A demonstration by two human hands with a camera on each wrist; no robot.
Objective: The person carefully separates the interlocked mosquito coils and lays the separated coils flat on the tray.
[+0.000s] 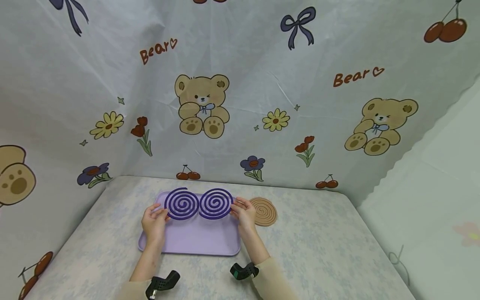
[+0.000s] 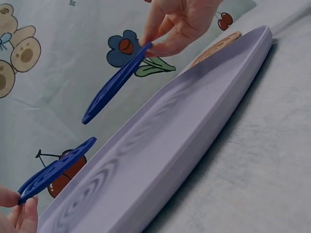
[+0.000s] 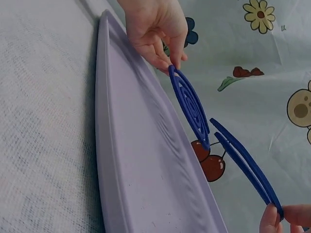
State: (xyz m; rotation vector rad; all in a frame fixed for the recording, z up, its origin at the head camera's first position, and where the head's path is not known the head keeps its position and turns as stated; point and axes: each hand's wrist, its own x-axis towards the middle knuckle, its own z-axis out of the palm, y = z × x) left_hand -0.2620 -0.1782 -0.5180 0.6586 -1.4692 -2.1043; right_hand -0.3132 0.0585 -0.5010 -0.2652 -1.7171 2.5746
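My left hand (image 1: 153, 223) pinches the outer edge of a purple-blue spiral coil (image 1: 183, 204), shaped like a mosquito coil. With thumb and fingers, my right hand (image 1: 245, 213) pinches the outer edge of a second such coil (image 1: 216, 203). Both coils are held above a lilac tray (image 1: 200, 243), side by side in the head view. In the left wrist view a gap shows between the left coil (image 2: 58, 167) and the right coil (image 2: 116, 85). Their shadows fall on the tray, which has nothing else visible on it.
A tan spiral coil (image 1: 267, 212) lies on the table just right of the tray, partly behind my right hand. The pale table (image 1: 318, 250) ends at a bear-print curtain (image 1: 240, 91). A black device (image 1: 163, 283) is worn on each wrist.
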